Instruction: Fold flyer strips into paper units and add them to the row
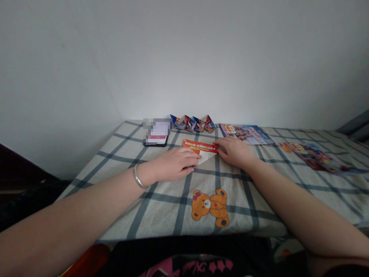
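A folded paper flyer (206, 154), with a red-orange printed band on top and a white part narrowing below, lies on the tablecloth between my hands. My left hand (175, 163), a silver bangle at its wrist, rests over the flyer's left side with fingers stretched out and lying low. At the flyer's right corner, my right hand (233, 151) has its fingers bent and closed on the edge; its thumb is mostly hidden. Just behind the flyer stands a row of folded paper pieces (193, 124) in blue and red print.
A phone (157, 132), partly pixelated, lies at the back left. Colourful flyers lie right of my hands, one near the wall (248, 134) and another farther right (319, 157). A checked tablecloth (161, 209) with a bear print covers the table, which meets a white wall (184, 57).
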`<action>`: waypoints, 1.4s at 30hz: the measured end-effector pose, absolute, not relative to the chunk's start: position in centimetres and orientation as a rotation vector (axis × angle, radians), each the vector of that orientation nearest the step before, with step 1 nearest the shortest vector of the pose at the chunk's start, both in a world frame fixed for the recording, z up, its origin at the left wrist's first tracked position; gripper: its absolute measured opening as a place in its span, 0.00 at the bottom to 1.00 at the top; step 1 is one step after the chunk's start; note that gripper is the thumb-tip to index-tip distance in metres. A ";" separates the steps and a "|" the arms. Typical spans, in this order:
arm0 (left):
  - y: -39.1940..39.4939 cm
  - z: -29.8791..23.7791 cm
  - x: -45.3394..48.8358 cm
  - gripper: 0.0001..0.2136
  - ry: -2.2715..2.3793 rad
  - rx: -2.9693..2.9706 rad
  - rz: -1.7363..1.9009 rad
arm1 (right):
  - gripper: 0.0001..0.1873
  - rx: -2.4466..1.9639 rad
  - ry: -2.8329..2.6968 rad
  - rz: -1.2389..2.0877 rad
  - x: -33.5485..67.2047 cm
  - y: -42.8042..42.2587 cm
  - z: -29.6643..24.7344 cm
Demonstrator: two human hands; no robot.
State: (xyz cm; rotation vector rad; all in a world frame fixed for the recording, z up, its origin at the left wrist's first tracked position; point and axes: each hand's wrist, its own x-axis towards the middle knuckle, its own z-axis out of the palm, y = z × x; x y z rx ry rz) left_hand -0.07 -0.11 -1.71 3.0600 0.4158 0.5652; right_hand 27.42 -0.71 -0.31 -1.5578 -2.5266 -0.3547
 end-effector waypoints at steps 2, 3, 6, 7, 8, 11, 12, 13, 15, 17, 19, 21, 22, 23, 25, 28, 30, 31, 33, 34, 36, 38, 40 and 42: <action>-0.2 -1.6 -0.1 0.09 0.436 3.050 0.542 | 0.19 -1.518 -2.552 -0.341 27.5 -0.6 -0.4; -0.2 -1.5 -0.1 0.08 0.444 3.041 0.536 | 0.18 -1.502 -2.558 -0.335 27.5 -0.6 -0.4; -0.2 -1.3 -0.2 0.08 0.428 3.013 0.532 | 0.17 -1.479 -2.554 -0.325 27.6 -0.6 -0.4; -0.2 -1.3 -0.3 0.08 0.413 3.004 0.538 | 0.17 -1.476 -2.553 -0.321 27.6 -0.6 -0.4; -0.1 -1.3 -0.3 0.08 0.398 2.996 0.544 | 0.17 -1.472 -2.553 -0.317 27.6 -0.6 -0.4; -0.2 -1.3 -0.5 0.08 0.401 2.974 0.567 | 0.17 -1.451 -2.561 -0.301 27.7 -0.6 -0.5; -0.2 -1.4 -0.5 0.09 0.429 2.968 0.574 | 0.17 -1.439 -2.566 -0.296 27.7 -0.6 -0.5; -0.2 -1.4 -0.5 0.11 0.468 2.965 0.577 | 0.17 -1.420 -2.571 -0.291 27.7 -0.5 -0.4; -0.3 -1.5 -0.5 0.14 0.542 2.977 0.566 | 0.16 -1.360 -2.589 -0.276 27.6 -0.5 -0.4; -0.3 -1.6 -0.4 0.16 0.570 3.017 0.541 | 0.15 -1.276 -2.609 -0.242 27.6 -0.5 -0.4; -0.3 -1.7 -0.3 0.17 0.566 3.064 0.520 | 0.15 -1.195 -2.629 -0.201 27.4 -0.5 -0.4; -0.2 -1.8 -0.3 0.17 0.562 3.099 0.499 | 0.14 -1.147 -2.631 -0.186 27.3 -0.6 -0.5; -0.2 -1.9 -0.3 0.16 0.557 3.111 0.487 | 0.14 -1.134 -2.625 -0.189 27.2 -0.6 -0.6; -0.1 -1.9 -0.2 0.15 0.556 3.120 0.478 | 0.14 -1.119 -2.616 -0.189 27.1 -0.6 -0.6; -0.1 -1.8 -0.3 0.14 0.565 3.137 0.478 | 0.14 -1.067 -2.599 -0.154 27.0 -0.7 -0.6; -0.1 -1.8 -0.3 0.12 0.638 3.148 0.515 | 0.13 -0.932 -2.600 -0.007 26.8 -1.1 -0.5; -0.2 -1.7 -0.3 0.12 0.693 3.146 0.537 | 0.13 -0.853 -2.617 0.090 26.4 -1.4 -0.3; -0.2 -1.7 -0.3 0.12 0.720 3.144 0.543 | 0.13 -0.818 -2.628 0.125 26.2 -1.6 -0.2; -0.3 -1.7 -0.3 0.13 0.765 3.145 0.543 | 0.13 -0.763 -2.640 0.177 25.7 -2.1 -0.1; -0.3 -1.7 -0.3 0.14 0.783 3.147 0.538 | 0.13 -0.746 -2.646 0.192 25.5 -2.2 -0.1; -0.3 -1.7 -0.3 0.14 0.798 3.152 0.527 | 0.12 -0.749 -2.650 0.184 25.2 -2.4 -0.1; -0.2 -1.8 -0.3 0.14 0.800 3.158 0.518 | 0.12 -0.804 -2.638 0.134 25.2 -2.3 -0.3; 0.0 -1.9 -0.4 0.15 0.805 3.158 0.524 | 0.12 -0.888 -2.611 0.063 25.6 -1.9 -0.5; 0.0 -2.1 -0.5 0.15 0.817 3.148 0.531 | 0.13 -0.968 -2.585 -0.006 26.1 -1.4 -0.8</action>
